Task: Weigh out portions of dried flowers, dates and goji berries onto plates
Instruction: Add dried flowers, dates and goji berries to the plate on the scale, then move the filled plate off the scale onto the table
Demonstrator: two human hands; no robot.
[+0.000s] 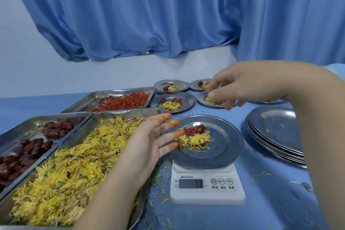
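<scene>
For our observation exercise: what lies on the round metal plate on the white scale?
On the round metal plate: two yellow dried flowers, some red goji berries and one dark red date. Fingers of the left hand cover its left rim, hiding anything beneath them.

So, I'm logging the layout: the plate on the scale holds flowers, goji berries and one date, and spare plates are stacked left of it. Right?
Not quite: the head view shows the spare plates stacked right of the scale; the plate holds what you said.
</scene>
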